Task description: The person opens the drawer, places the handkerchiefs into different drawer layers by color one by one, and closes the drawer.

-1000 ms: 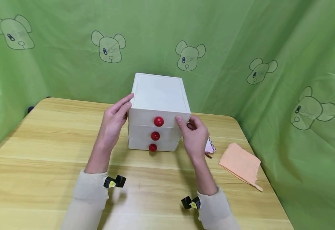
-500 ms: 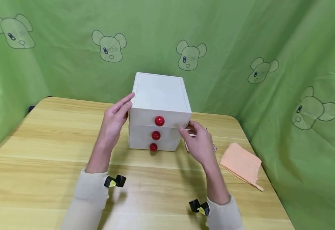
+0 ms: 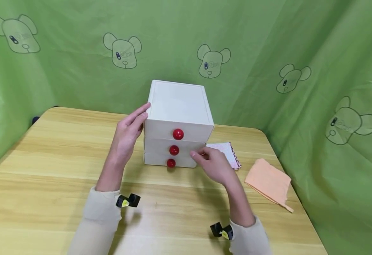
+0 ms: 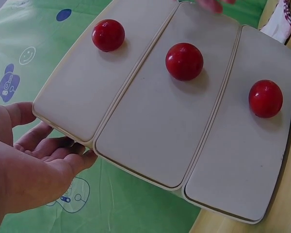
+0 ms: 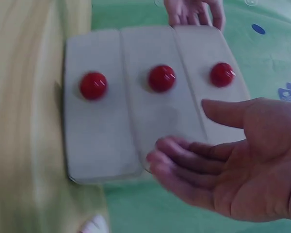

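Note:
A white three-drawer box (image 3: pixel 180 102) stands on the table, each drawer front bearing a round red knob; all the drawers are closed. My left hand (image 3: pixel 125 132) rests against the box's upper left side with loosely bent fingers, and in the left wrist view its fingertips (image 4: pixel 89 158) lie along the side edge. In front of the box's lower right edge is my right hand (image 3: pixel 216 164), holding nothing. The right wrist view shows its thumb (image 5: pixel 225 112) spread from the fingers, close before the middle drawer (image 5: pixel 160 114).
A folded white patterned cloth (image 3: pixel 225 152) with a dark trim lies right of the box, partly behind my right hand. Further right is an orange cloth (image 3: pixel 268 180) with a small loop, near the wooden table's (image 3: pixel 61 152) right edge. Green curtains (image 3: pixel 173 32) surround the table.
My right hand has come off the upper right corner of the box and moved down towards the lower drawers, uncovering the patterned cloth. My left hand stays at the box's side.

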Available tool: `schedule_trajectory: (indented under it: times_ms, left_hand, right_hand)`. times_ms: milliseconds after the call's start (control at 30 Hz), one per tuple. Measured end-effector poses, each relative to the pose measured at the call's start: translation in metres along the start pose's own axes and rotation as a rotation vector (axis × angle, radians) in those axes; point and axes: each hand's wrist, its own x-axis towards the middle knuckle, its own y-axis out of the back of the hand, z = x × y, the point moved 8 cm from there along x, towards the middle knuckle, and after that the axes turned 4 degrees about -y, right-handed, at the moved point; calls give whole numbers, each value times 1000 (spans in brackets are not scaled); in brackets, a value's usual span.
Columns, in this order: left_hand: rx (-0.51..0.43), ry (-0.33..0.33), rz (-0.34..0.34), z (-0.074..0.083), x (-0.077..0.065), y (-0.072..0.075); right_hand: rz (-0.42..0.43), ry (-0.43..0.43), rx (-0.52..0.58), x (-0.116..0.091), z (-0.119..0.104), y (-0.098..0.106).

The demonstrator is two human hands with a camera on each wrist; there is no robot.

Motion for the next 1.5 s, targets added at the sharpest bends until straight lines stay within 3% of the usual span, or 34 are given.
schedule_trajectory:
  times_ms: [233, 867, 1133, 1500]
  left_hand:
    - [-9, 9, -1, -2, -1, 0]
    - [5, -9, -20, 0, 0, 1]
    - [-6, -17, -23, 1, 0, 0]
    - [-10, -17, -25, 1, 0, 0]
  right_hand:
    - [-67, -1, 276, 11, -5, -31]
    - [-189, -119, 863, 22, -5, -68]
    - [-169, -156, 1011, 25, -3, -75]
    - [-140, -147, 1022, 23, -4, -76]
